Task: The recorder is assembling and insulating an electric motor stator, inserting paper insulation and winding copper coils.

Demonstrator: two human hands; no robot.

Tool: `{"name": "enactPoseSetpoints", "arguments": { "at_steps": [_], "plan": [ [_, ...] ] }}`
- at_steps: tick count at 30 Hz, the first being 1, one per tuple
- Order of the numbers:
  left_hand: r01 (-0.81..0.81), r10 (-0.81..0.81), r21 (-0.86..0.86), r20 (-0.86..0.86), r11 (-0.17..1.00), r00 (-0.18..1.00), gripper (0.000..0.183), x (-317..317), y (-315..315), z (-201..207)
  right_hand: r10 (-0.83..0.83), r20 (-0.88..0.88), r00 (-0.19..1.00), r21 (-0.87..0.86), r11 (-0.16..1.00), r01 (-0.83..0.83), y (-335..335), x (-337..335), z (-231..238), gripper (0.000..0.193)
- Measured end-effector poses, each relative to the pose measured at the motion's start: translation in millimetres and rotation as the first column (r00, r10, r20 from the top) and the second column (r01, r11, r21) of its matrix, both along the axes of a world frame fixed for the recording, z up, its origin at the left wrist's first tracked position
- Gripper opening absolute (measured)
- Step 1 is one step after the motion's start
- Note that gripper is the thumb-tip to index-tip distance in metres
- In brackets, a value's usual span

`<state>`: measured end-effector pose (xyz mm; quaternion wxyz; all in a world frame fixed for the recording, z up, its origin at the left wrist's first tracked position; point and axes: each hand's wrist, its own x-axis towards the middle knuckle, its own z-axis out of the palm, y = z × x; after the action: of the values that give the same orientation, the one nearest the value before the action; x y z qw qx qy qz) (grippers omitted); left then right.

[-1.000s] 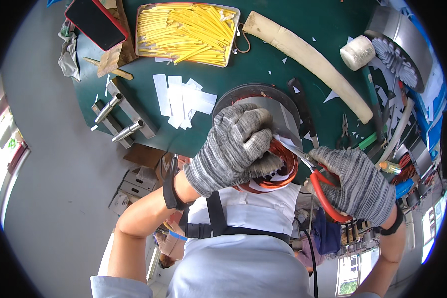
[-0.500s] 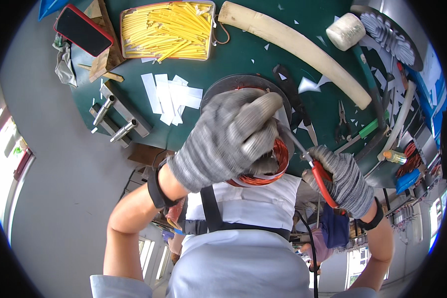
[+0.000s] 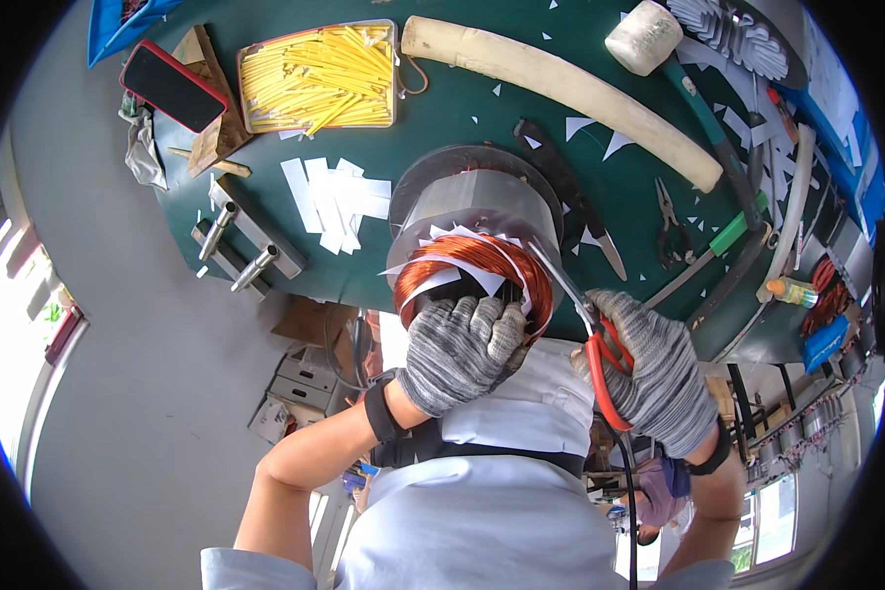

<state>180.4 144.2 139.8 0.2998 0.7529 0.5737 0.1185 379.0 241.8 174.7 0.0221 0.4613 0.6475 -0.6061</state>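
Note:
A motor stator [image 3: 477, 205] with a grey metal body stands at the table's near edge. Out of its near end bulges a ring of copper winding [image 3: 470, 258], with white insulating paper pieces [image 3: 480, 279] sticking out around it. My left hand [image 3: 465, 346], in a grey knit glove, lies at the near side of the ring with its fingers curled over it; the fingertips are hidden. My right hand [image 3: 654, 369], gloved alike, is closed on red-handled scissors [image 3: 600, 369]. Their blades point up and left, with the tips beside the winding's right edge.
White paper strips [image 3: 334, 205] and a tray of yellow sticks [image 3: 317, 79] lie left of the stator. To the right are a knife [image 3: 575, 202], pliers [image 3: 671, 224], a white-headed mallet [image 3: 645, 39] and a curved pale bar [image 3: 560, 87]. A phone [image 3: 174, 86] rests at the far left.
My left hand has drawn down and toward me from above the stator, uncovering its body and winding. The scissors have shifted slightly left and stay in my right hand.

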Motion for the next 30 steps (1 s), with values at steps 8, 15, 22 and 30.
{"name": "enactPoseSetpoints", "arguments": {
  "at_steps": [8,15,22,30],
  "plan": [
    [0.052,-0.052,0.089,-0.009,0.995,0.999,0.037,-4,-10,-6,0.333,-0.05,0.942,-0.012,0.943,-0.334,42,-3,-20,0.041],
    [0.081,-0.077,0.064,-0.059,0.995,0.995,0.036,-3,-8,-2,0.356,-0.134,0.925,-0.15,0.915,-0.373,56,-3,-33,0.037],
    [0.115,-0.11,0.08,-0.069,0.99,0.992,0.041,-5,-10,-4,0.448,-0.089,0.89,0.047,0.894,-0.445,46,3,-38,0.042],
    [0.144,-0.138,0.124,-0.062,0.982,0.989,0.031,-7,-1,-3,0.314,-0.071,0.947,-0.065,0.946,-0.318,42,-2,-24,0.039]
  ]
}}
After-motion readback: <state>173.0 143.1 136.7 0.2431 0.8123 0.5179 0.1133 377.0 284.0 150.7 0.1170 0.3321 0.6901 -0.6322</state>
